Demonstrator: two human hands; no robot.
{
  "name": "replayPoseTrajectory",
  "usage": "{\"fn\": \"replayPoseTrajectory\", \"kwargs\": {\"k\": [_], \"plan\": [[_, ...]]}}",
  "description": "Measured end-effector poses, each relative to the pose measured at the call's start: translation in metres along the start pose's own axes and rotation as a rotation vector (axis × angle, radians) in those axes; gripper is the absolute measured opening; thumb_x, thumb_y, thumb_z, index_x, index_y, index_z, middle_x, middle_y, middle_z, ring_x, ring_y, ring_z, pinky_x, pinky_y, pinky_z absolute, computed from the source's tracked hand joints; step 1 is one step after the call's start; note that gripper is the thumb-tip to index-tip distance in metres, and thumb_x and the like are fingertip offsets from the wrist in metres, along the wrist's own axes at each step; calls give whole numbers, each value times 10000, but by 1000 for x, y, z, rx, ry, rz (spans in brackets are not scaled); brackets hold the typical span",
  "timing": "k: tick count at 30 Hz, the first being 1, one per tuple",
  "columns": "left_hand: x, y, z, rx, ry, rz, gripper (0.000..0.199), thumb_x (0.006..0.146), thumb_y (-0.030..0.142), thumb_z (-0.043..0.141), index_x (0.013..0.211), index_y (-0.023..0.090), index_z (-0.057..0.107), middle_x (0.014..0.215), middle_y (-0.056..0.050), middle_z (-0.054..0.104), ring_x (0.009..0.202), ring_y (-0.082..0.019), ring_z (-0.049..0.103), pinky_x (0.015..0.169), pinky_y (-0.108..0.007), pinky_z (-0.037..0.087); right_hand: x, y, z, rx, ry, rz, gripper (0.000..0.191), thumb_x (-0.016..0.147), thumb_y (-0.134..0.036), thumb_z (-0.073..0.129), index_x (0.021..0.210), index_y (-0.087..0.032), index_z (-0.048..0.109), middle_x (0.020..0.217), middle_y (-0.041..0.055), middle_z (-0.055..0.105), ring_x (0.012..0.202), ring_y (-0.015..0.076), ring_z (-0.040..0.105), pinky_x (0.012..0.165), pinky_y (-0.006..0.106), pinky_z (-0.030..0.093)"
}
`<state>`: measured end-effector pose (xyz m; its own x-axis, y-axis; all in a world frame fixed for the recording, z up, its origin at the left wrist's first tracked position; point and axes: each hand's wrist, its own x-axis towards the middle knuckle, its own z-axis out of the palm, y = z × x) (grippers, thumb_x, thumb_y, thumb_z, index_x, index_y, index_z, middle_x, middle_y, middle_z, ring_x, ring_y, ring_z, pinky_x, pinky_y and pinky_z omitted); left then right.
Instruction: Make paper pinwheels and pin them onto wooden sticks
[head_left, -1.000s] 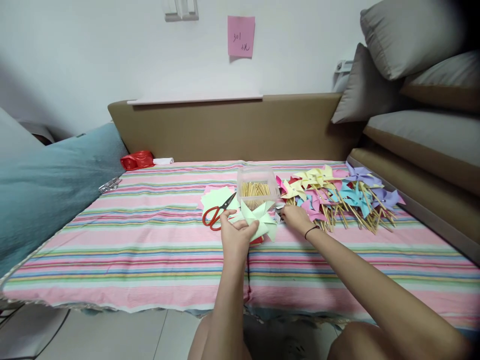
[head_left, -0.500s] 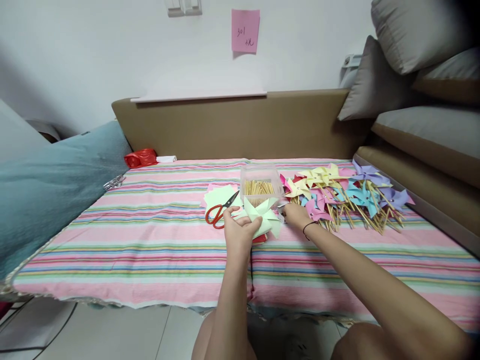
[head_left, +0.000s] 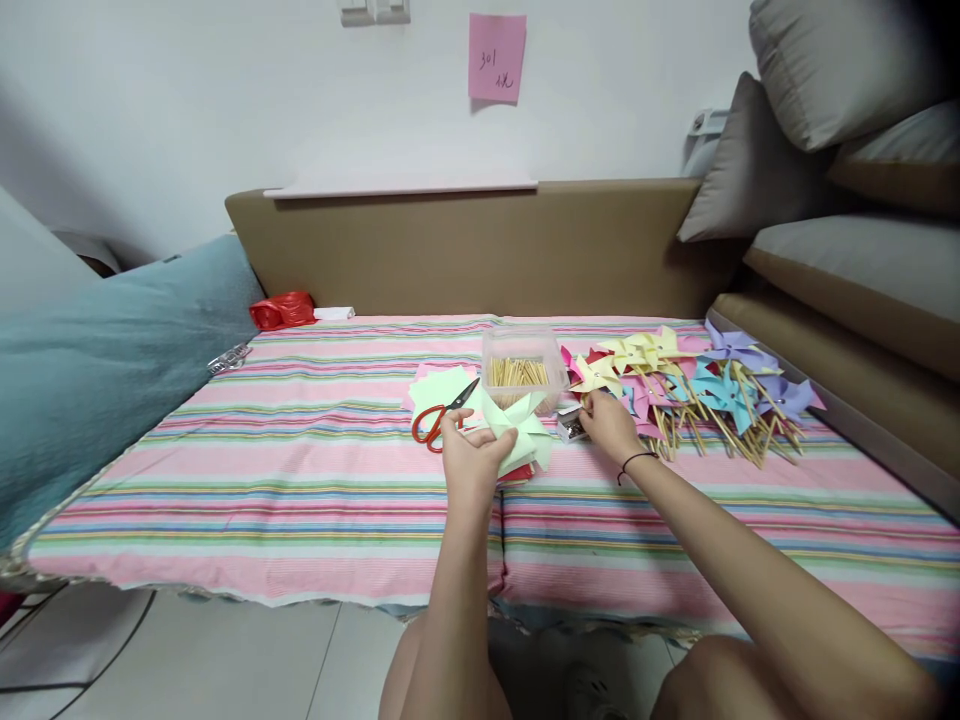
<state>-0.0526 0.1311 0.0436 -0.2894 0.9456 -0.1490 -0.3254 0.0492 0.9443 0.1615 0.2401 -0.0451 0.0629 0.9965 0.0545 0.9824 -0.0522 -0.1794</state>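
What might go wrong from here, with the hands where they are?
The left hand pinches the green pinwheel near its middle, so a slack grip might let its folds spring open.
The right hand is at the open small box; a bump could tip it and spill what is inside.
The scissors lie right by the left hand, so a sideways move might knock them.

scissors (head_left: 448, 408): 1 | stick box (head_left: 517, 342): 1 | green pinwheel (head_left: 529, 425): 1 | note (head_left: 497, 57) (12 o'clock): 1 | overlapping pinwheels (head_left: 724, 395) (3 o'clock): perhaps twelve
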Motion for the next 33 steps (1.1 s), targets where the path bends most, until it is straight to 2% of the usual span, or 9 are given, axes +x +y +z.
{"fn": "replayPoseTrajectory", "kwargs": {"k": [5,9,13,17,20,24,28,33], "plan": [[1,0,-1,19,4,13,617,533,197,769,1002,207,366,600,13,663,547,-158,645,554,-233,477,0,11,5,114,-25,24,255,837,-247,571,1061,-127,582,879,89,690,838,219,638,582,269,353],[1,0,-1,18,5,10,622,529,209,772,1004,206,371,619,3,672,557,-168,651,563,-246,479,6,13,10,200,-73,-11,189,854,-219,586,1028,-150,611,954,83,678,918,207,624,696,279,425],[3,0,-2,35,-1,19,622,526,213,778,998,206,372,611,8,666,552,-161,644,562,-241,475,10,19,14,318,-190,-1,187,902,-303,574,979,-140,623,975,49,650,876,166,624,779,349,508],[3,-2,-2,42,-11,33,622,523,216,780,992,209,370,576,24,652,514,-148,623,558,-242,472,1,30,21,510,-331,55,201,911,-309,571,994,-129,605,849,13,654,677,112,633,628,278,543],[3,-3,-1,23,4,41,627,521,214,774,1002,212,372,592,15,663,533,-159,637,558,-247,475,-11,33,25,665,-377,103,116,863,-252,617,856,-142,582,623,-32,634,537,109,631,528,226,525],[4,-5,1,39,23,55,616,517,212,773,993,214,382,609,3,673,544,-170,647,571,-265,490,-27,30,28,819,-335,174,228,752,-259,701,667,-181,505,473,-37,602,438,126,610,431,197,476],[6,-5,0,66,26,69,603,517,206,772,978,213,383,622,-5,674,543,-175,650,556,-262,488,-41,25,32,901,-217,257,296,727,-347,710,594,-193,495,403,-44,554,384,119,568,361,185,419],[7,-3,-1,98,33,41,613,508,187,775,981,214,387,625,3,668,518,-160,637,548,-250,479,-54,20,37,915,-89,316,280,742,-399,678,601,-192,551,513,3,646,472,160,645,409,224,486]]}}
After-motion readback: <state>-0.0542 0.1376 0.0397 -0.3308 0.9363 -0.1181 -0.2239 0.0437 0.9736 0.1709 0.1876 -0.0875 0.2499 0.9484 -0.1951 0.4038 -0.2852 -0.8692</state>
